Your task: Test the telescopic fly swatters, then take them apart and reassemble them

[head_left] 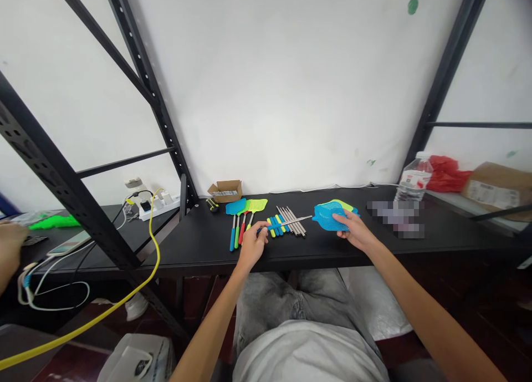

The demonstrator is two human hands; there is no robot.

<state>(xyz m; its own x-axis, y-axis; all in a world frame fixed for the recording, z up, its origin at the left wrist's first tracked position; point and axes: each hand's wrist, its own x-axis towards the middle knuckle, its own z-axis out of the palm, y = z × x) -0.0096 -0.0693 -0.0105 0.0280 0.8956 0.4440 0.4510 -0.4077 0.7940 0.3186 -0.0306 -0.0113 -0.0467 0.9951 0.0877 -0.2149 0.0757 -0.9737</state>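
Observation:
Between my two hands lies a fly swatter with a metal rod. My left hand is closed round its blue handle. My right hand grips the blue mesh swatter head by its edge; the rod's end meets the head's neck, and I cannot tell how firmly they are joined. Beneath the rod are several blue and yellow handles and a bundle of metal rods. A yellow-green swatter head lies behind the blue one. Left of my left hand rest several whole swatters in blue, green, red and yellow.
A small open cardboard box and a black-and-yellow tool stand at the back. To the right are a water bottle and a red bag. A yellow cable hangs at left, near another person's hand.

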